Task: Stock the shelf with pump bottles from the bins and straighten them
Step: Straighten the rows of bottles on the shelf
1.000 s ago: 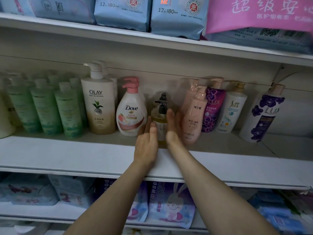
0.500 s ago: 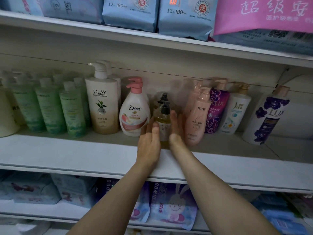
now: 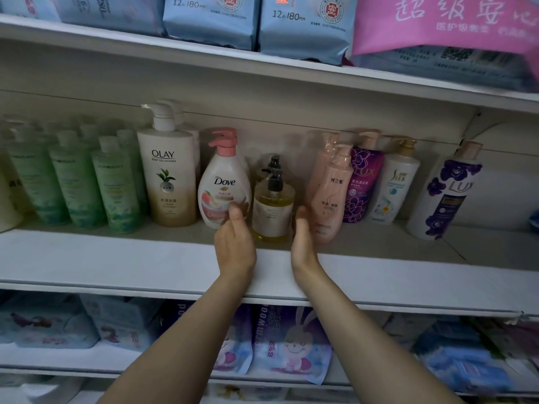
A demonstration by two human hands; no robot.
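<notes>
A small clear pump bottle of yellow liquid with a black pump (image 3: 272, 211) stands upright on the white middle shelf (image 3: 116, 258), with a second like it close behind. My left hand (image 3: 234, 240) is just left of it, fingers loosely curled, in front of the Dove bottle (image 3: 223, 185). My right hand (image 3: 303, 237) is just right of it, palm turned toward the bottle, beside a pink bottle (image 3: 331, 196). Neither hand grips the bottle; small gaps show on both sides.
Left along the shelf stand an Olay bottle (image 3: 170, 176) and several green bottles (image 3: 113, 185). To the right are a purple Lux bottle (image 3: 363, 182), a white bottle (image 3: 395, 185) and a tilted Lux bottle (image 3: 446, 196). Packets fill the shelves above and below.
Both hands have drawn back from the yellow pump bottle and apart from each other. The bottle now stands free between them.
</notes>
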